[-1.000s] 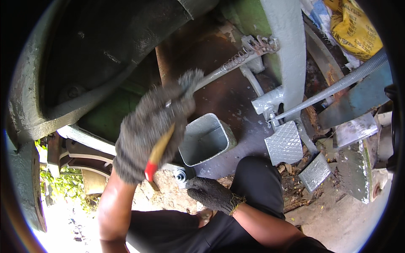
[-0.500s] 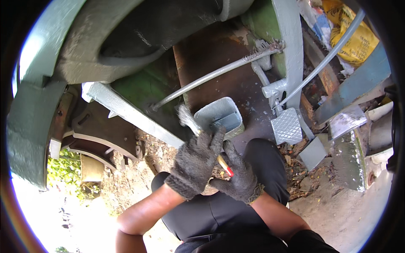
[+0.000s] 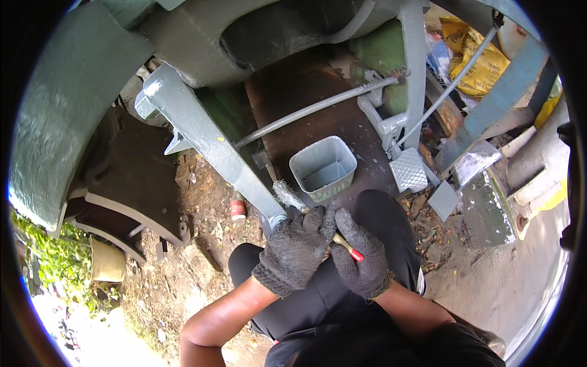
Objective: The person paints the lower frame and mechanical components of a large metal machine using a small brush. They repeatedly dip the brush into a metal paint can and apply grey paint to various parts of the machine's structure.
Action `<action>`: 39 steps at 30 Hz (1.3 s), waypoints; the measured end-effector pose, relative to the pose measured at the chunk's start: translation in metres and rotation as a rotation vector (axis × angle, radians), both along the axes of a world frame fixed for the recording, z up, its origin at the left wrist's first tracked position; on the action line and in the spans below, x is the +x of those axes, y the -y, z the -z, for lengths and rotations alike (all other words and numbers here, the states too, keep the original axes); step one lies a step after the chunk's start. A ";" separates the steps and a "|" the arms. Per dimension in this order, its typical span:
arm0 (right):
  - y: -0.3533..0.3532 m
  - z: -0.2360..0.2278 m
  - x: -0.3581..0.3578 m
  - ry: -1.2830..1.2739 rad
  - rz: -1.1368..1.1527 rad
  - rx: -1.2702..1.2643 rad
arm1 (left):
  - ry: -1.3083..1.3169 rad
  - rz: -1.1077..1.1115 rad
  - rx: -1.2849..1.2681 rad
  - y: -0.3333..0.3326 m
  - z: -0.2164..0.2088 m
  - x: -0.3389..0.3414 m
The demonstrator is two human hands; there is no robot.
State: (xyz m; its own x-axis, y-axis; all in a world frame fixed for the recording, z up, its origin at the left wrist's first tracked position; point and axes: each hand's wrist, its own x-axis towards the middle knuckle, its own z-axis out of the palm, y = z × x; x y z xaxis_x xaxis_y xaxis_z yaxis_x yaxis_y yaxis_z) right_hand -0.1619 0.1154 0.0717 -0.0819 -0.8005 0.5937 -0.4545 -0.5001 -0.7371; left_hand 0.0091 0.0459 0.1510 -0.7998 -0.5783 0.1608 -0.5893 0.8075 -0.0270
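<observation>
A paintbrush (image 3: 286, 194) with grey paint on its bristles points up and left, and its red-tipped handle comes down between my hands. My left hand (image 3: 295, 248), in a dark grey knitted glove, is closed round the brush below the bristles. My right hand (image 3: 365, 257), gloved alike, meets the left one, its fingers bent by the handle; part of its grip is hidden. Just beyond the hands stands a square tub (image 3: 323, 194) coated inside with grey paint. The grey-painted metal leg (image 3: 214, 150) slants down to the left of the brush.
A grey rod (image 3: 318, 110) crosses behind the tub. To the right is a grey treadle plate (image 3: 408, 170), with a yellow sack (image 3: 480, 64) beyond. A red and white container (image 3: 237, 206) stands on the littered ground, near dark curved metal parts (image 3: 122, 177) at left.
The view has shifted, showing more ground at left. My right hand has closed in against the left, and the brush head now sits lower, beside the leg's lower part.
</observation>
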 end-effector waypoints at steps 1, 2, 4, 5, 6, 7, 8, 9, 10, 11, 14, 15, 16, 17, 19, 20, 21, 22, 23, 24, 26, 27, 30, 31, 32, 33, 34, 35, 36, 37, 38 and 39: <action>-0.002 -0.003 0.002 0.017 -0.010 0.010 | -0.079 0.023 0.007 0.001 0.001 0.006; -0.005 -0.006 0.004 0.036 -0.016 0.021 | -0.179 0.039 0.024 0.002 0.003 0.011; -0.007 -0.012 0.005 0.166 -0.029 0.076 | -0.373 0.049 0.087 0.003 0.008 0.022; -0.006 -0.015 0.003 0.277 -0.033 0.115 | -0.494 0.075 0.040 0.002 0.011 0.028; -0.006 -0.018 0.000 0.382 -0.037 0.144 | -0.607 0.086 0.019 -0.001 0.013 0.036; -0.004 -0.022 -0.004 0.594 -0.068 0.177 | -0.720 0.094 0.000 -0.005 0.015 0.043; -0.002 -0.027 -0.010 0.799 -0.102 0.201 | -0.804 0.041 0.025 -0.010 0.016 0.052; 0.000 -0.033 -0.017 1.000 -0.144 0.224 | -0.806 0.017 0.058 -0.013 0.016 0.060; -0.001 -0.041 -0.027 0.930 -0.025 0.282 | -0.823 -0.005 0.084 -0.015 0.017 0.066; 0.000 -0.048 -0.036 1.009 -0.094 0.241 | -0.866 0.009 0.091 -0.014 0.017 0.072; 0.006 -0.071 -0.059 1.181 -0.201 0.142 | -0.911 0.048 0.030 0.002 0.016 0.084; 0.006 -0.077 -0.064 1.142 -0.160 0.149 | -0.926 0.058 0.027 0.010 0.015 0.085; 0.006 -0.082 -0.068 1.128 -0.143 0.153 | -0.980 0.062 0.085 0.016 0.015 0.086; 0.005 -0.087 -0.071 1.114 -0.144 0.155 | -1.016 0.097 0.048 0.022 0.016 0.083; 0.011 -0.094 -0.074 1.105 -0.171 0.146 | -1.080 0.089 0.014 0.029 0.018 0.078; 0.015 -0.097 -0.075 1.114 -0.201 0.146 | -1.137 0.113 0.032 0.031 0.019 0.074; 0.020 -0.101 -0.076 1.127 -0.238 0.144 | -1.146 0.108 0.115 0.031 0.021 0.072; 0.025 -0.106 -0.077 1.111 -0.282 0.162 | -1.165 0.101 0.176 0.031 0.023 0.070; 0.032 -0.111 -0.078 1.095 -0.332 0.183 | -1.197 0.128 0.197 0.030 0.025 0.071; 0.037 -0.118 -0.081 1.077 -0.380 0.211 | -1.169 0.108 0.244 0.030 0.028 0.074; 0.044 -0.132 -0.085 0.991 -0.360 0.262 | -1.182 0.136 0.243 0.031 0.034 0.084; 0.049 -0.138 -0.088 0.949 -0.352 0.297 | -1.178 0.126 0.245 0.031 0.038 0.091; 0.068 -0.149 -0.098 0.829 -0.203 0.485 | -1.294 0.068 0.239 0.030 0.054 0.104; 0.077 -0.147 -0.100 0.797 -0.149 0.501 | -1.314 0.025 0.272 0.028 0.061 0.104; 0.085 -0.142 -0.100 0.723 -0.152 0.507 | -1.321 0.031 0.279 0.026 0.068 0.102; 0.091 -0.136 -0.100 0.625 -0.084 0.506 | -1.304 0.022 0.302 0.021 0.075 0.098; 0.096 -0.130 -0.099 0.550 -0.017 0.509 | -1.286 0.023 0.329 0.017 0.084 0.092; 0.098 -0.122 -0.098 0.465 0.015 0.529 | -1.241 0.067 0.421 0.014 0.093 0.086; 0.100 -0.119 -0.096 0.388 0.021 0.574 | -1.195 0.114 0.517 0.007 0.103 0.079; 0.101 -0.115 -0.094 0.188 0.093 0.579 | -1.147 0.164 0.613 0.001 0.112 0.074; 0.104 -0.111 -0.091 -0.006 0.145 0.581 | -0.973 0.240 0.738 -0.002 0.122 0.072; 0.108 -0.110 -0.088 -0.170 0.250 0.589 | -0.846 0.278 0.764 -0.003 0.131 0.070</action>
State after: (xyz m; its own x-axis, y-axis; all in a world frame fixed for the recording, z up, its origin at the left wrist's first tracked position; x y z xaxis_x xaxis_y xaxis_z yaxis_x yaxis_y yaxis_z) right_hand -0.2495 0.0070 0.1815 -0.2512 -0.9643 0.0834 -0.6386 0.1004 -0.7630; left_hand 0.0794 0.0486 0.0203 -0.7183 -0.5769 0.3888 0.0126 0.5479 0.8364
